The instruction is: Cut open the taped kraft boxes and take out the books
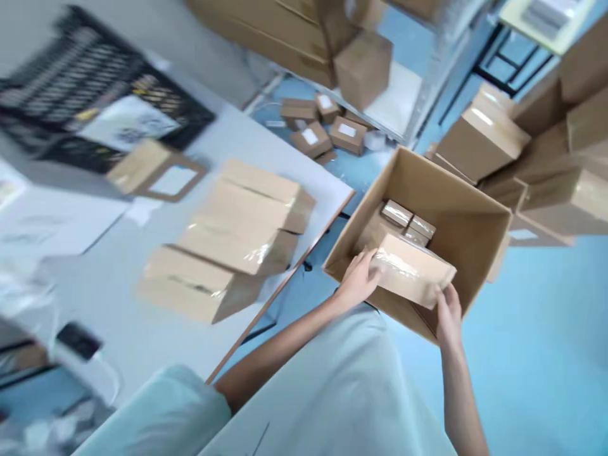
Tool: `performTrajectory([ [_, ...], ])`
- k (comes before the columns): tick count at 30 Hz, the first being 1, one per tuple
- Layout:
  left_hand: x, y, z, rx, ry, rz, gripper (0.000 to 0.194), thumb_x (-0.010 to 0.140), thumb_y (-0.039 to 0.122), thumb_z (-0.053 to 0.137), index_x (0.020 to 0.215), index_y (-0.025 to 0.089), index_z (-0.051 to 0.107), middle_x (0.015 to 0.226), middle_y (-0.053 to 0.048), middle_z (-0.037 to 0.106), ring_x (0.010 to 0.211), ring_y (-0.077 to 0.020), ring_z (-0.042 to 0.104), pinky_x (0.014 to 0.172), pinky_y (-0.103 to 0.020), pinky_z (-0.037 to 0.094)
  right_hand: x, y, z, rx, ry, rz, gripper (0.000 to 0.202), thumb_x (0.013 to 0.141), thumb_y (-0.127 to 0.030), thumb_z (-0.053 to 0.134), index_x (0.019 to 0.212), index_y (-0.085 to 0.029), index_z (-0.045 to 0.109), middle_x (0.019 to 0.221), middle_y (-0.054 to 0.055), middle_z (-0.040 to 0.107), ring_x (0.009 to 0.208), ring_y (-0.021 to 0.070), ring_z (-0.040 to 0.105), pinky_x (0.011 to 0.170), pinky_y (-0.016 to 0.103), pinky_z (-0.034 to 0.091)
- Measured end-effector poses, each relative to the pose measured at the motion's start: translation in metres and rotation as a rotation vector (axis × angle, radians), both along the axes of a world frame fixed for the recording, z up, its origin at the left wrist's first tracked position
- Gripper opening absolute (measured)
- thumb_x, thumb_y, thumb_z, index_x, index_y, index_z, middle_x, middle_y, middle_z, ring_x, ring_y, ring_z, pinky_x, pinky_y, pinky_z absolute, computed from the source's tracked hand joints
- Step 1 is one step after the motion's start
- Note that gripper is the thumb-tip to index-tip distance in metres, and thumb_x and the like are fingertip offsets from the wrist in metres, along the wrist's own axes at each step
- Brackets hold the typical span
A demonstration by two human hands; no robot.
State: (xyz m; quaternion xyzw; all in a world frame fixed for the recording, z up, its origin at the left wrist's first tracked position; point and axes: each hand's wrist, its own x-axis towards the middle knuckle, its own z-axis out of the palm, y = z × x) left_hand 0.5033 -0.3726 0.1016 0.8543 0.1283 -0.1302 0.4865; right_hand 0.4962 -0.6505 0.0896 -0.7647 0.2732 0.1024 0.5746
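Observation:
Between my two hands is a taped cardboard box (412,269), held at its two ends over the inside of a large open carton (446,183). My left hand (358,277) grips the box's left end, fingers on its edge. At the right end my right hand (448,310) has its fingers closed on the corner. Several smaller taped boxes (398,213) lie on the bottom of the carton, partly hidden behind the held box.
On the white table (161,354) left of me sit several taped cardboard boxes (232,221), a labelled box (156,171), a black crate (95,88) and a dark phone-like object (79,340). More boxes (311,136) lie on the blue floor; others are stacked at right (484,133).

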Motion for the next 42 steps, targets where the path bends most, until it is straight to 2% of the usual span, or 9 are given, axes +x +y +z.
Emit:
performTrajectory([
  [4,-0.055,0.054,0.1,0.08,-0.27,0.204,0.046,0.108,0.042,0.065,0.154,0.037,0.067,0.145,-0.007,0.077,0.135,-0.0332,0.073,0.123,-0.051,0.06,-0.017,0.021,0.075,-0.012,-0.05,0.225,0.072,0.091,-0.062,0.08,0.157,-0.035,0.065,0.168,0.011,0.066,0.16,0.036,0.06,0.133,0.058,0.051],
  [8,-0.124,0.101,0.171,0.303,-0.42,0.504,0.043,0.11,0.044,0.063,0.152,0.042,0.068,0.14,-0.006,0.079,0.128,-0.033,0.075,0.115,-0.056,0.063,-0.013,0.079,0.14,0.073,-0.079,0.551,0.07,0.09,-0.061,0.082,0.154,-0.038,0.07,0.166,0.012,0.068,0.156,0.0384,0.064,0.13,0.063,0.054],
  [12,-0.206,0.141,0.217,0.542,-0.506,0.768,0.043,0.11,0.039,0.062,0.152,0.044,0.067,0.139,-0.006,0.079,0.128,-0.0333,0.074,0.114,-0.057,0.062,-0.016,0.156,0.189,0.207,-0.053,0.864,0.05,0.094,-0.064,0.082,0.138,-0.042,0.077,0.152,0.009,0.077,0.147,0.0355,0.07,0.122,0.059,0.062],
  [16,-0.293,0.19,0.235,0.742,-0.443,1.042,0.037,0.111,0.04,0.058,0.145,0.04,0.072,0.134,-0.008,0.079,0.127,-0.034,0.073,0.114,-0.057,0.06,-0.055,0.245,0.2,0.423,0.212,1.211,0.044,0.095,-0.067,0.083,0.126,-0.036,0.081,0.141,0.009,0.08,0.139,0.0328,0.074,0.114,0.05,0.067],
  [20,-0.374,0.265,0.212,0.838,-0.312,1.18,0.03,0.114,0.045,0.053,0.123,0.031,0.078,0.119,-0.01,0.08,0.116,-0.0337,0.073,0.112,-0.053,0.056,-0.125,0.335,0.172,0.51,0.433,1.363,0.052,0.088,-0.068,0.09,0.121,-0.029,0.082,0.137,0.01,0.08,0.134,0.0309,0.076,0.11,0.047,0.068],
  [24,-0.435,0.356,0.148,0.792,-0.123,1.136,0.041,0.113,0.05,0.048,0.105,0.025,0.079,0.109,-0.014,0.082,0.112,-0.0376,0.073,0.109,-0.051,0.052,-0.193,0.407,0.124,0.526,0.629,1.369,0.051,0.078,-0.062,0.099,0.108,-0.024,0.082,0.129,0.01,0.082,0.131,0.0318,0.078,0.109,0.045,0.068],
  [30,-0.445,0.448,0.048,0.472,-0.026,0.985,0.039,0.111,0.041,0.044,0.108,0.022,0.079,0.113,-0.018,0.084,0.112,-0.0363,0.075,0.104,-0.044,0.052,-0.253,0.462,0.069,0.42,0.697,1.262,0.043,0.075,-0.052,0.103,0.099,-0.022,0.083,0.118,0.009,0.084,0.122,0.0293,0.082,0.114,0.045,0.064],
  [36,-0.404,0.463,0.001,0.192,-0.026,1.043,0.038,0.114,0.04,0.044,0.085,0.025,0.063,0.104,-0.016,0.082,0.109,-0.0333,0.076,0.104,-0.043,0.053,-0.264,0.472,0.05,0.27,0.586,1.158,0.036,0.08,-0.045,0.099,0.105,-0.023,0.085,0.123,0.008,0.085,0.115,0.0265,0.083,0.118,0.045,0.061],
  [42,-0.431,0.415,-0.017,0.121,-0.321,1.295,0.057,0.109,0.051,0.062,0.06,0.025,0.047,0.127,-0.012,0.083,0.123,-0.0278,0.077,0.115,-0.04,0.053,-0.199,0.44,0.063,0.168,0.305,1.111,0.059,0.081,-0.057,0.096,0.127,-0.022,0.082,0.133,0.013,0.084,0.12,0.0305,0.082,0.118,0.05,0.061],
])
